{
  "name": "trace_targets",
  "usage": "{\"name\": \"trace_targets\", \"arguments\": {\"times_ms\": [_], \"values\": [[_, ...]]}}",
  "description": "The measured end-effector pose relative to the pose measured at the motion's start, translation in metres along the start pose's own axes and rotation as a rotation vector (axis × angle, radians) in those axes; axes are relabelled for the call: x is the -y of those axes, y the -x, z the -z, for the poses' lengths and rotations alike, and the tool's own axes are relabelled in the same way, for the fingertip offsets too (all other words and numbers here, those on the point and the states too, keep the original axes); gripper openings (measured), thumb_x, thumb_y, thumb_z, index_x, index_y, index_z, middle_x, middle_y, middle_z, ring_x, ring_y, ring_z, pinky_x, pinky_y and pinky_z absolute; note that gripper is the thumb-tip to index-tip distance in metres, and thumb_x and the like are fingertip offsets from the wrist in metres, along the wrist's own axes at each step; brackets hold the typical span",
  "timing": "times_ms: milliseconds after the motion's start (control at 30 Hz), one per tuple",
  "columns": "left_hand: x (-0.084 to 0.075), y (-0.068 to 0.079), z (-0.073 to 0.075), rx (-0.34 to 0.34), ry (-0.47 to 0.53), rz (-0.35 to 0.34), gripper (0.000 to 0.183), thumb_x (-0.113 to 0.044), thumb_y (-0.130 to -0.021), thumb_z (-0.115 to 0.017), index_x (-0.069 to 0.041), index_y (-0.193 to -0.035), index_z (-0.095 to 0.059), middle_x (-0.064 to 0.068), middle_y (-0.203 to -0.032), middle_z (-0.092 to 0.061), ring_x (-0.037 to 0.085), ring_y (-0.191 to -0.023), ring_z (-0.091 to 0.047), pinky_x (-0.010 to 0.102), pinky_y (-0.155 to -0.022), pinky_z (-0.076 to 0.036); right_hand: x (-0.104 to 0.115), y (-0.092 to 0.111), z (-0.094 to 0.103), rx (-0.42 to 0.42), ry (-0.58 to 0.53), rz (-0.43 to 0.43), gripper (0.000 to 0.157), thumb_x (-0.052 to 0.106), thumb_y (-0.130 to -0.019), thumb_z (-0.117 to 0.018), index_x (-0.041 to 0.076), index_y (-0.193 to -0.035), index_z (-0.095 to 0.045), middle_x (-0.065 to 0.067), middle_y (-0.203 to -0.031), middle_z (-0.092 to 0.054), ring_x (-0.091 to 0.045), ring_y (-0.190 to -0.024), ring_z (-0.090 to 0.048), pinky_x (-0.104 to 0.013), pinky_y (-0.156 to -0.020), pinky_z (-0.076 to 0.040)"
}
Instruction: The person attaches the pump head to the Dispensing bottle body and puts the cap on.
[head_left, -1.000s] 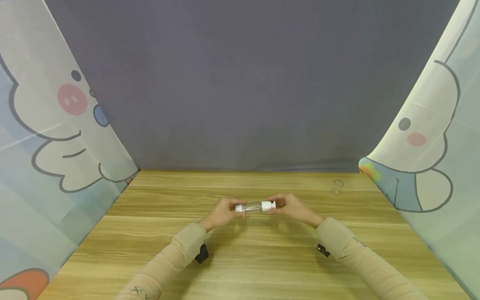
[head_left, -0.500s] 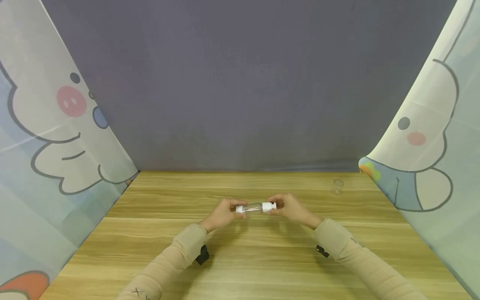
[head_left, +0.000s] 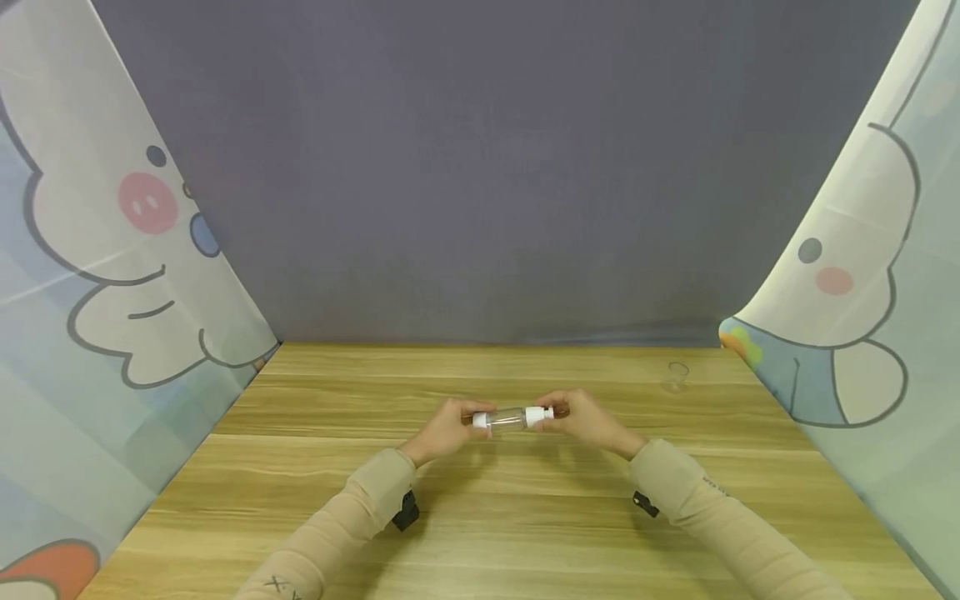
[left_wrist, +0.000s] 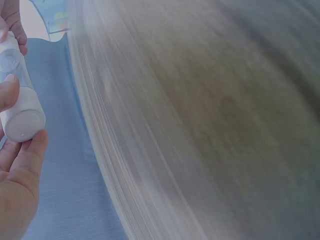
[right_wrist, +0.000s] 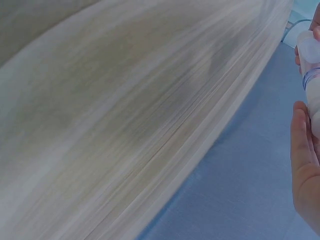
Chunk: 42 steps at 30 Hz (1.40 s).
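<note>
A small clear pump bottle (head_left: pixel 507 420) with a white base and a white pump top lies sideways between my two hands, raised over the table. My left hand (head_left: pixel 444 429) pinches the white base end between thumb and fingers. On the other side, my right hand (head_left: pixel 589 419) pinches the white pump end. In the left wrist view the round white base (left_wrist: pixel 25 120) faces the camera, with the left thumb on one side and fingertips below. The right wrist view catches only part of the bottle's white collar (right_wrist: pixel 313 90) at its edge, beside the right fingers.
A clear, cup-like piece (head_left: pixel 677 377) stands on the wood-grain table (head_left: pixel 525 533) near the back right. Behind the table hangs a grey cloth (head_left: pixel 495 167). Cartoon-printed curtains (head_left: pixel 832 292) close in the left and right sides.
</note>
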<state>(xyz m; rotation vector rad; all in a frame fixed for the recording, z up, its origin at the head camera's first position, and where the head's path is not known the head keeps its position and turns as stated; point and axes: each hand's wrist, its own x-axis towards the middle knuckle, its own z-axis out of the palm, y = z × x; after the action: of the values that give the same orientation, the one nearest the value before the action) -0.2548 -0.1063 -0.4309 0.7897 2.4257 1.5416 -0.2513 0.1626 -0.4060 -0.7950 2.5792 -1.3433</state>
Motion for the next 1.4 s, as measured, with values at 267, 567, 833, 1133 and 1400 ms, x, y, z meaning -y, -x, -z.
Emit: {"name": "trace_targets", "arguments": {"times_ms": [267, 567, 833, 1133, 1400], "values": [[-0.0019, 0.0008, 0.0008, 0.008, 0.0, -0.002, 0.039, 0.003, -0.09, -0.07, 0.011, -0.128, -0.061, 0.027, -0.133, -0.058, 0.045, -0.121, -0.057, 0.05, -0.099, -0.051, 0.0006, 0.0002, 0.0001, 0.01, -0.026, -0.018, 0.042, 0.012, -0.092, -0.074, -0.015, -0.122, -0.062, -0.018, -0.105, -0.07, -0.021, -0.089, -0.067, -0.032, -0.073, -0.058], [-0.001, 0.0007, -0.001, 0.005, -0.006, -0.006, 0.039, 0.003, -0.09, -0.071, 0.01, -0.127, -0.062, 0.027, -0.133, -0.059, 0.044, -0.121, -0.057, 0.049, -0.099, -0.051, -0.0014, 0.0015, 0.0004, 0.031, -0.037, -0.03, 0.042, 0.015, -0.094, -0.071, -0.014, -0.123, -0.062, -0.015, -0.102, -0.07, -0.018, -0.086, -0.064, -0.036, -0.075, -0.058], [-0.0012, 0.0009, -0.0024, -0.002, 0.0, -0.001, 0.039, 0.003, -0.089, -0.071, 0.011, -0.126, -0.063, 0.028, -0.133, -0.058, 0.043, -0.118, -0.059, 0.046, -0.096, -0.054, -0.0017, 0.0019, 0.0005, 0.032, -0.041, -0.038, 0.04, 0.014, -0.095, -0.071, -0.013, -0.123, -0.062, -0.015, -0.103, -0.068, -0.018, -0.086, -0.062, -0.038, -0.075, -0.057], [-0.0019, 0.0008, -0.0015, 0.007, 0.002, 0.002, 0.041, 0.003, -0.089, -0.07, 0.013, -0.128, -0.06, 0.028, -0.134, -0.057, 0.045, -0.121, -0.057, 0.047, -0.099, -0.052, -0.0014, 0.0011, 0.0003, 0.037, -0.046, -0.041, 0.035, 0.015, -0.097, -0.068, -0.011, -0.12, -0.065, -0.018, -0.109, -0.067, -0.021, -0.093, -0.064, -0.037, -0.08, -0.057], [-0.0006, 0.0011, -0.0016, 0.008, 0.01, 0.006, 0.041, 0.004, -0.09, -0.07, 0.012, -0.129, -0.06, 0.028, -0.134, -0.057, 0.044, -0.122, -0.056, 0.045, -0.099, -0.052, -0.0027, 0.0006, -0.0001, 0.039, -0.037, -0.056, 0.035, 0.018, -0.098, -0.067, -0.009, -0.119, -0.066, -0.014, -0.106, -0.069, -0.022, -0.095, -0.065, -0.039, -0.082, -0.056]]}}
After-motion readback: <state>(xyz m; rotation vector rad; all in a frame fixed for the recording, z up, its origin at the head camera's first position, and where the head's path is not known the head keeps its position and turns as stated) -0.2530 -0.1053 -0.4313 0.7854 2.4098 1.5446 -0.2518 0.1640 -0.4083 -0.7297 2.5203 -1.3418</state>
